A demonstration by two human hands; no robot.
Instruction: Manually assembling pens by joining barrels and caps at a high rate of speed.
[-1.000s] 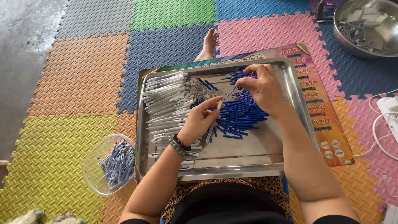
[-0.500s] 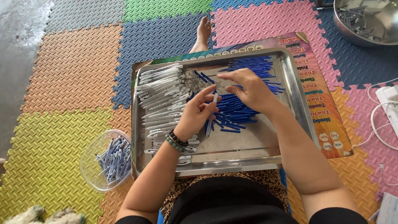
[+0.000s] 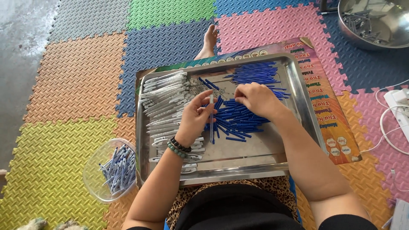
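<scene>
A thin clear pen tube (image 3: 211, 117) is pinched upright between the thumb and fingers of the left hand (image 3: 195, 119) at the centre of the frame, just above a loose heap of blue refills (image 3: 238, 117). The right hand (image 3: 257, 99), fingers curled down and pressed onto the heap, is seen touching the refills just right of centre; whether one is gripped cannot be told. A second earlier the two hands were held close together over the pile, right fingers at the tube's end; now they have been drawn apart, the tube lowered and stood upright, the right hand returned to the refills, which suggests one piece has been finished and another is being started. White pen barrels (image 3: 168, 102) are stacked along the left side of the steel tray (image 3: 238, 168), and more refills lie at its upper right. A clear plastic bowl (image 3: 91, 174) of assembled blue-and-clear pieces sits at lower left on the coloured foam mats (image 3: 76, 76). A steel basin (image 3: 383, 38) is cut off at the upper right corner.
</scene>
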